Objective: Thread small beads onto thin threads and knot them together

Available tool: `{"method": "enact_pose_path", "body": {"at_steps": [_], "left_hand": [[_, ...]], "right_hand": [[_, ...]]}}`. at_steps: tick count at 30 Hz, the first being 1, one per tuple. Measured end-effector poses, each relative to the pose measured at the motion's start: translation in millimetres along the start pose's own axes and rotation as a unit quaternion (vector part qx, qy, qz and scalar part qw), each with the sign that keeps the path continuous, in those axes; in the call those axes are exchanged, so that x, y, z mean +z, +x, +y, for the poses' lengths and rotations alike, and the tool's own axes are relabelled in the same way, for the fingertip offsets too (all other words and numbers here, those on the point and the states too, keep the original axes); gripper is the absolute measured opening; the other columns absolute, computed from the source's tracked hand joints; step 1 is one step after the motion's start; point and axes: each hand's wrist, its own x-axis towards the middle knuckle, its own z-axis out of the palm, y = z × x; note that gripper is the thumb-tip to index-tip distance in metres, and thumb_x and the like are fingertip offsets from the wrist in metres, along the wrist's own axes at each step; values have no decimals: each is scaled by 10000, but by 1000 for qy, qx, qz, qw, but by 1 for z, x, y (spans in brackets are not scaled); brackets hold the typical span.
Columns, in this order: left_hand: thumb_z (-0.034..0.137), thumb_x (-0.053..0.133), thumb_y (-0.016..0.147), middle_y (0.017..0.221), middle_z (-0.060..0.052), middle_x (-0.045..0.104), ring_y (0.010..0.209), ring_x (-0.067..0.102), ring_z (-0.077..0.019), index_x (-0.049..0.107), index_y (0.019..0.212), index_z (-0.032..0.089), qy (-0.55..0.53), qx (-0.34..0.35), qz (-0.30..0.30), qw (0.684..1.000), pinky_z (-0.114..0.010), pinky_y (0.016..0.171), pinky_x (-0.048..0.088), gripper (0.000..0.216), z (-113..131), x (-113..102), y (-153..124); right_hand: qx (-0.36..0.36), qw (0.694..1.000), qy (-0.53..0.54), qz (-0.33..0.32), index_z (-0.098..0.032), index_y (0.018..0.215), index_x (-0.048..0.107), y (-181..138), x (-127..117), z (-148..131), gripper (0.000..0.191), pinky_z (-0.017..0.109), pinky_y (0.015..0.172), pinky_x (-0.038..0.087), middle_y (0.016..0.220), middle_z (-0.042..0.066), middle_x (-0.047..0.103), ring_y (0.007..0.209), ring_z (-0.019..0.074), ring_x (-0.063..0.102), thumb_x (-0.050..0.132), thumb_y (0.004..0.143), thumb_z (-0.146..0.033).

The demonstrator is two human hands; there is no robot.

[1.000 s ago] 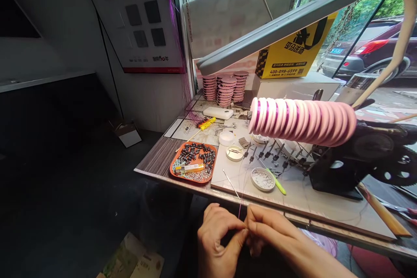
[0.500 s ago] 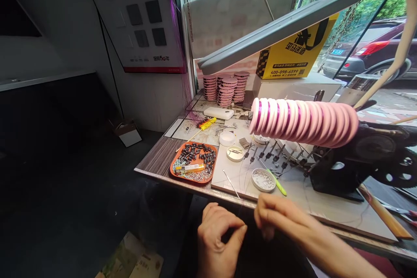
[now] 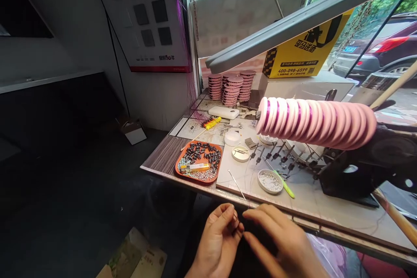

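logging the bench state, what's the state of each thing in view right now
left hand, fingertips pinched shut
right hand, fingers loose, open beside the left fingertips
orange tray, filled with small dark parts
round tin, open, holding pale beads
spool row, lying sideways, left spools wound purple
spool stacks, upright

On the worktop (image 3: 163, 158), the tray (image 3: 198, 167) lies left of the small dish (image 3: 269, 181); the row of spools (image 3: 316, 122) hangs behind it, stacked discs (image 3: 232, 90) farther back.

Left hand (image 3: 216, 243), right hand (image 3: 282, 243), fingertips close together.
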Motion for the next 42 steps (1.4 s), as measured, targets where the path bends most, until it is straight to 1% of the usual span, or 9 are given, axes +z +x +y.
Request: {"method": "enact_pose_path", "body": {"at_steps": [4, 11, 16, 22, 25, 30, 35, 39, 42], "left_hand": [[205, 866, 460, 516, 30, 576, 500, 497, -58, 622, 564, 120, -29, -12, -11, 999, -191, 550, 418, 278, -2, -1, -1], [193, 864, 465, 543, 35, 585, 495, 500, -59, 619, 588, 126, -59, -35, 1, 998, -218, 568, 442, 282, -2, 0, -2], [208, 886, 402, 521, 24, 595, 487, 500, -62, 634, 559, 124, -65, -31, 13, 997, -216, 559, 445, 308, -2, 2, -4], [206, 877, 430, 508, 23, 589, 482, 496, -48, 640, 555, 124, -40, 8, -4, 999, -171, 543, 414, 280, -3, 3, -4], [237, 859, 480, 516, 11, 591, 497, 496, -49, 642, 543, 110, 7, 36, -29, 999, -162, 552, 401, 260, -3, 3, -4], [264, 830, 537, 518, 15, 581, 514, 476, -57, 650, 534, 110, 79, 105, -34, 991, -160, 548, 389, 236, -3, 3, -6], [274, 839, 513, 518, 23, 595, 533, 486, -70, 685, 562, 127, 120, 158, 0, 980, -172, 569, 403, 218, -5, 0, -6], [270, 826, 539, 540, 30, 604, 546, 494, -70, 698, 583, 147, 129, 178, -1, 976, -171, 579, 407, 183, -7, -4, -4], [267, 811, 568, 557, 34, 585, 564, 484, -74, 691, 595, 149, 137, 183, -10, 974, -178, 601, 406, 171, -8, -7, -4]], "right_hand": [[-31, 995, -14, 97, -175, 904, 577, -14, 24, -3, 114, 261, 595, 469, 750, 47, 595, 660, 163, 572, 481, 859, -131], [-38, 989, 28, 143, -177, 1006, 577, -18, 32, 8, 174, 303, 676, 497, 829, 79, 626, 754, 193, 597, 501, 868, -102], [-35, 989, 52, 136, -181, 973, 570, -18, 34, 7, 170, 289, 644, 492, 803, 64, 607, 723, 174, 573, 502, 858, -76], [-30, 988, 46, 145, -189, 923, 563, -13, 32, 3, 139, 289, 659, 488, 792, 54, 614, 713, 168, 588, 470, 875, -98], [-18, 988, 58, 141, -199, 927, 551, -14, 34, 3, 135, 302, 679, 478, 798, 55, 603, 731, 181, 584, 462, 884, -107], [30, 981, 135, 138, -211, 901, 554, -16, 38, 0, 130, 257, 648, 452, 770, 27, 567, 708, 157, 555, 469, 883, -114], [86, 968, 186, 145, -221, 825, 559, -14, 40, -7, 89, 223, 619, 419, 719, -3, 554, 649, 134, 546, 502, 876, -176], [120, 961, 210, 131, -218, 785, 563, -15, 43, -11, 112, 206, 600, 412, 698, -12, 547, 621, 124, 538, 505, 882, -222], [120, 962, 209, 130, -219, 781, 559, -16, 42, -10, 113, 192, 602, 418, 700, -15, 545, 622, 118, 540, 507, 882, -219]]}}
